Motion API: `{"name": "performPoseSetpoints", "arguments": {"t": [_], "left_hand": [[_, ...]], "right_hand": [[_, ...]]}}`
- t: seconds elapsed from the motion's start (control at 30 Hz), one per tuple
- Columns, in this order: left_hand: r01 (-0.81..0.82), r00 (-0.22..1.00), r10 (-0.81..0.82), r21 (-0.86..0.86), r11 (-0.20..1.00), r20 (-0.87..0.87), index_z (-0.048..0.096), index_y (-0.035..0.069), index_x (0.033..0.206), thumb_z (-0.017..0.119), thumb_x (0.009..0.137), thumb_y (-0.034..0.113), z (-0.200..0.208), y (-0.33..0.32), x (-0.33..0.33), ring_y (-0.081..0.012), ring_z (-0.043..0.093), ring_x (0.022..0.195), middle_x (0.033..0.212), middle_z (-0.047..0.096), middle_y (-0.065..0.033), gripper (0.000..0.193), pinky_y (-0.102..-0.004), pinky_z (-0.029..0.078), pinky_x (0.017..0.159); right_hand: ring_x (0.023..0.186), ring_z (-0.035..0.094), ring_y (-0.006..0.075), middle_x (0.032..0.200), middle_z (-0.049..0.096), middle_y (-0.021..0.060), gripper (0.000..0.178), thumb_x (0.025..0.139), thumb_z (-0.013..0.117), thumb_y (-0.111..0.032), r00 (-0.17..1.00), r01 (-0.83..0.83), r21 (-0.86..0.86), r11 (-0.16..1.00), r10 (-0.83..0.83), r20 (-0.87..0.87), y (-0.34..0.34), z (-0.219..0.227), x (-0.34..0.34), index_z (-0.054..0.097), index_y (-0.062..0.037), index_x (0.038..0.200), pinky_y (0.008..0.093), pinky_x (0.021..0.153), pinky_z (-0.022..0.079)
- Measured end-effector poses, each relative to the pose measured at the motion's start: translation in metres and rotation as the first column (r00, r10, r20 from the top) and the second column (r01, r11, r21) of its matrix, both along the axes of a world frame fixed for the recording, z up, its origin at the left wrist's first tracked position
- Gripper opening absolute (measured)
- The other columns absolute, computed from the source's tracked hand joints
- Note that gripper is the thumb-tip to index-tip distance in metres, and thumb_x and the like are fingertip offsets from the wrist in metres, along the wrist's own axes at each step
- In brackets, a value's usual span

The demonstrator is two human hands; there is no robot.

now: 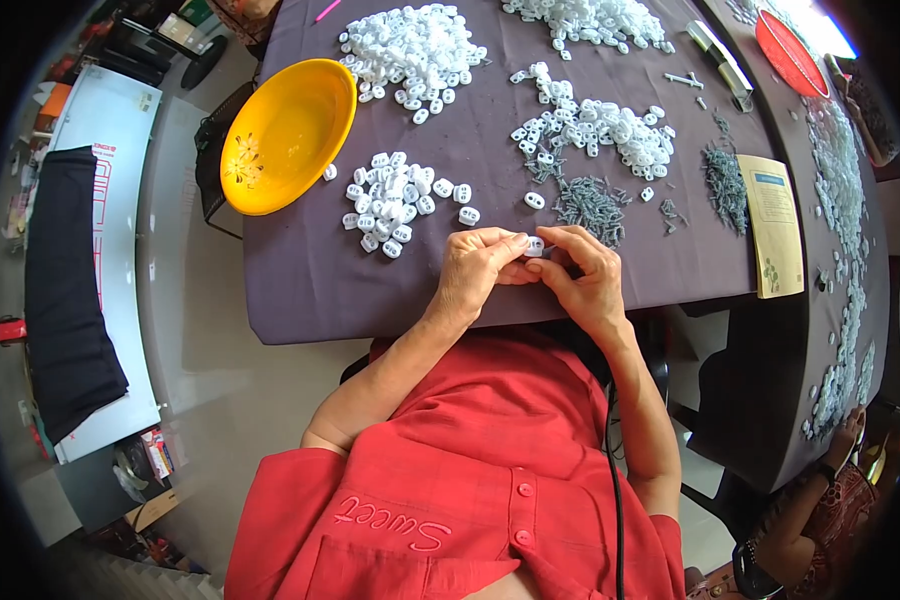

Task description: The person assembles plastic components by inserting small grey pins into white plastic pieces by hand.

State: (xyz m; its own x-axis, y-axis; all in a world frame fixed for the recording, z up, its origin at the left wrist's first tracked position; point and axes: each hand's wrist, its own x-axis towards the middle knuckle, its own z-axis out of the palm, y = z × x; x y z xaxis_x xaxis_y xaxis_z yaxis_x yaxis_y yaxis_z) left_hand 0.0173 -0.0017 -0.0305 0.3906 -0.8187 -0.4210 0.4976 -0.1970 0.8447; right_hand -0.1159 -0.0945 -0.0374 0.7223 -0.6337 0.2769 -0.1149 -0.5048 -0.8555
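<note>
Close to the table's front edge, my hands meet at the fingertips. My left hand (473, 266) pinches a small white oval plastic piece (535, 246) with dark openings in its face. Against that piece's right side, the closed fingers of my right hand (587, 272) hold a small grey piece, mostly hidden; it resembles the loose ones nearby. Just beyond my fingers lie a single white piece (535, 201) and a heap of thin grey screw-like pieces (590, 207). To the left of my left hand sits a pile of similar white pieces (390, 205).
A yellow bowl (300, 130) stands at the table's left edge. Bigger white heaps (410, 50) lie farther back. At right are another grey pile (725, 185), a tan booklet (773, 225) and a red basket (792, 52). Another person's hand (846, 437) rests by the right-hand table.
</note>
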Motion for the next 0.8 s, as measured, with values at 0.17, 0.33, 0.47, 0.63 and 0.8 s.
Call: {"name": "performPoseSetpoints", "arguments": {"t": [0.17,0.33,0.47,0.63,0.8], "left_hand": [[0.088,0.996,-0.088,0.019,0.996,0.021,0.063,-0.004,0.086,0.056,0.088,0.014,-0.0023,0.0003,0.0006,-0.0153,0.065,0.064,0.076,0.064,-0.0088,0.019,-0.0237,0.055,0.062],[0.069,0.998,-0.069,-0.007,0.998,0.010,0.063,-0.004,0.086,0.056,0.089,0.013,-0.0061,0.0008,0.0000,-0.0153,0.065,0.063,0.076,0.064,-0.0091,0.019,-0.0234,0.055,0.061],[0.060,0.998,-0.060,-0.022,0.998,0.006,0.063,-0.005,0.086,0.055,0.088,0.013,-0.0063,-0.0001,0.0009,-0.0156,0.065,0.062,0.074,0.064,-0.0098,0.020,-0.0232,0.054,0.060],[0.048,0.999,-0.048,-0.010,0.999,-0.010,0.063,-0.005,0.087,0.056,0.088,0.011,-0.0034,0.0000,0.0019,-0.0173,0.066,0.064,0.077,0.064,-0.0105,0.017,-0.0255,0.055,0.061],[0.013,1.000,-0.013,0.022,1.000,0.008,0.063,-0.005,0.088,0.057,0.087,0.012,0.0027,0.0030,0.0070,-0.0204,0.067,0.062,0.077,0.065,-0.0115,0.018,-0.0279,0.056,0.060]], "right_hand": [[0.072,0.064,0.0201,0.085,0.064,0.0095,0.024,0.072,0.068,-0.002,0.998,0.001,-0.062,0.998,0.003,0.064,0.0007,-0.0063,0.0009,0.064,-0.0006,0.095,0.0280,0.061,0.050],[0.072,0.065,0.0208,0.085,0.064,0.0096,0.022,0.072,0.066,0.000,0.998,-0.030,-0.030,0.999,0.031,0.060,-0.0008,-0.0067,0.0005,0.064,-0.0005,0.095,0.0278,0.062,0.051],[0.072,0.065,0.0206,0.084,0.064,0.0096,0.021,0.073,0.066,0.000,0.997,-0.034,-0.024,0.999,0.035,0.064,-0.0009,-0.0055,0.0013,0.064,-0.0002,0.094,0.0275,0.062,0.051],[0.071,0.064,0.0197,0.086,0.064,0.0091,0.024,0.072,0.068,-0.001,0.998,-0.005,-0.064,0.998,0.009,0.069,0.0005,-0.0073,0.0017,0.063,-0.0005,0.096,0.0273,0.062,0.050],[0.067,0.062,0.0174,0.089,0.063,0.0081,0.028,0.071,0.070,-0.003,1.000,0.012,-0.048,0.999,-0.011,0.023,0.0021,-0.0035,-0.0002,0.063,-0.0013,0.098,0.0269,0.058,0.048]]}}
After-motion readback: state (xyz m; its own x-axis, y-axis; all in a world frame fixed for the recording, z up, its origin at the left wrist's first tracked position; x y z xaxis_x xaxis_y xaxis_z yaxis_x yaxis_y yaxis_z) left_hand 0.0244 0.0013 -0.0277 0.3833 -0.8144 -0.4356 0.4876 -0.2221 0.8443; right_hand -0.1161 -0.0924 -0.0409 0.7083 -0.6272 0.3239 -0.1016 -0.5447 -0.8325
